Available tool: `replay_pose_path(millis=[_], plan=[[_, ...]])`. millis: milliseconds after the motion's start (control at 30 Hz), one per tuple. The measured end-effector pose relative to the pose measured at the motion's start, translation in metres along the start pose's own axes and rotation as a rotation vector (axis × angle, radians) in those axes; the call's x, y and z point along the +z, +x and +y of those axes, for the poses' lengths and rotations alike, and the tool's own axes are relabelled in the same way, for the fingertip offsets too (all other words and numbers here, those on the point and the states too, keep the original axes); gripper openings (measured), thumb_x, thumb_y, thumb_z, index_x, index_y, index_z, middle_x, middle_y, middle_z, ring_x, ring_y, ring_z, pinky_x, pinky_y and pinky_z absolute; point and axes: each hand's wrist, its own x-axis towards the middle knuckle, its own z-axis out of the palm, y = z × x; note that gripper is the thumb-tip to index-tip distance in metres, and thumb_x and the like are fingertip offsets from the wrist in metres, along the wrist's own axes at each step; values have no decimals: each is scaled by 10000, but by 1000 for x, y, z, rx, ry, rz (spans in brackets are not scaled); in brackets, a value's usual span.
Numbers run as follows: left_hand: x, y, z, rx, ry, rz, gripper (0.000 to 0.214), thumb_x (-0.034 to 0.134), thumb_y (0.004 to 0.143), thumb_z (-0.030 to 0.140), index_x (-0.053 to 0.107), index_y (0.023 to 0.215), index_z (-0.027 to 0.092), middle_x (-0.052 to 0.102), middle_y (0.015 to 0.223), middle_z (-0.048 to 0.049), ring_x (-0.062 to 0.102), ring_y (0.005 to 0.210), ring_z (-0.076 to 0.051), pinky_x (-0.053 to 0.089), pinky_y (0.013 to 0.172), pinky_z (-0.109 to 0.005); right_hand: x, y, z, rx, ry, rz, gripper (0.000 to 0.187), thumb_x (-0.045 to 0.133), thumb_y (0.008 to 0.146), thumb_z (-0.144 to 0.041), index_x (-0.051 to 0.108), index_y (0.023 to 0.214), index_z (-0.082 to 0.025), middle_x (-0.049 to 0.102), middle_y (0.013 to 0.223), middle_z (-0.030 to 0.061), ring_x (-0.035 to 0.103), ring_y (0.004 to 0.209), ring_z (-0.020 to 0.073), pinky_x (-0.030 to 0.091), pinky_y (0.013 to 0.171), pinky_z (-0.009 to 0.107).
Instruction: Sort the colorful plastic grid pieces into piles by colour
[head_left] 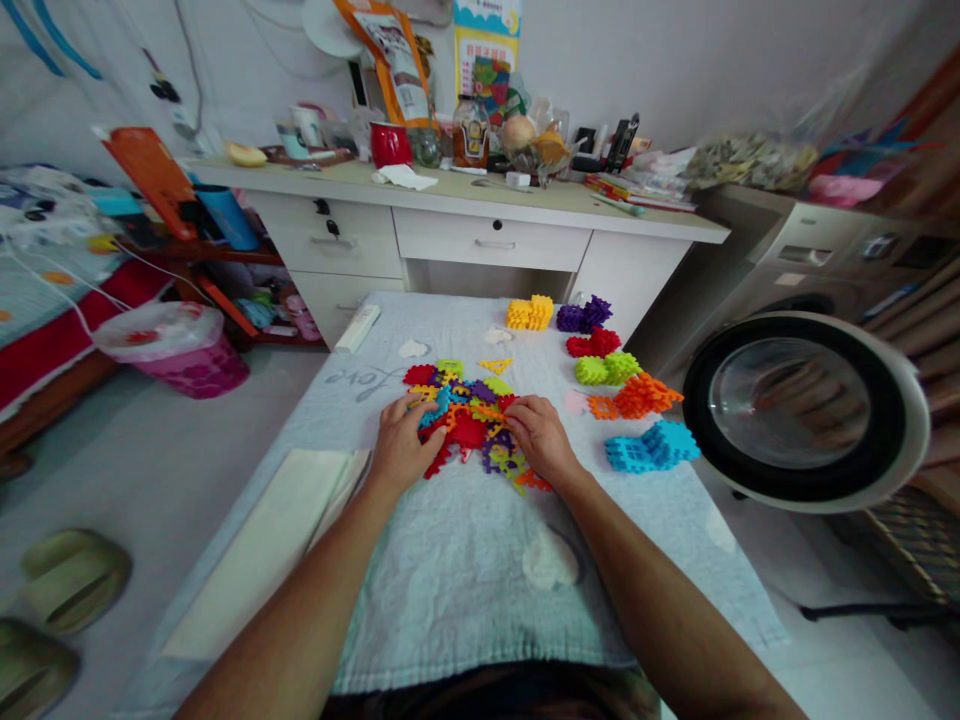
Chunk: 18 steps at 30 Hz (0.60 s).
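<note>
As I watch through the head camera, the largest thing I make out is a table under a pale blue cloth (465,560), with a loose pile of mixed plastic pieces (469,435) near its middle; I place everything else from that pile. Beyond it stands a white desk (491,220) bearing jars and bags; off to its right is a washing machine (810,245) with its round door (795,400) swung out. My two bare forearms reach in from the near side.

My left hand (405,440) is at the pile's left edge, thumb and fingers apart over the pieces beside a blue piece (437,406); I cannot tell whether it grasps anything. My right hand (541,432) is at the right edge, fingertips pinched on an orange piece (491,413). That piece extends leftward from the pinch over the pile, its long axis seemingly crosswise between my hands, with the right hand nearer.

Right of the pile, running far to near, sit yellow (529,313), purple (584,315), red (593,344), green (607,368), orange (645,396) and blue clusters (651,447). Smallest, just beyond the pile, lies a yellow triangular piece (496,366).
</note>
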Motion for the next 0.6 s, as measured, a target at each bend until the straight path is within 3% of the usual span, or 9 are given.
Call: replay_pose_path(millis=[167,267,367,500,600], plan=[[0,0,1,3,-7,6,341,630,817,383,687,1101,203,578,1293,-122,526,1246,-310,399,1104,-516,-11,2,-4,161,97,117,287,385,995,-251,667,980,-200,674,920,69,592,886,198,460,855,318],[-1,0,1,6,-6,5,340,621,823,382,687,1100,197,579,1290,-129,529,1241,-313,403,1097,-521,-15,1,-1,290,93,76,301,372,991,-262,662,951,-192,676,865,56,597,821,187,455,808,297],[-1,0,0,7,-9,4,332,624,821,382,684,1097,208,579,1291,-121,527,1245,-313,406,1093,-525,-15,1,7,330,-5,4,310,386,984,-257,680,922,-179,676,890,78,599,859,196,442,829,301],[-1,1,1,10,-14,2,336,627,818,382,682,1099,207,584,1282,-120,523,1253,-309,401,1101,-519,-13,0,9,314,-136,-6,305,447,978,-305,691,1089,-159,666,1014,116,587,992,228,425,930,332],[-2,1,2,16,-17,0,339,623,820,386,682,1099,201,584,1280,-124,525,1249,-308,401,1101,-514,-12,1,4,303,-195,-5,407,549,938,-426,652,1217,-149,650,1126,140,568,1068,261,415,979,364]])
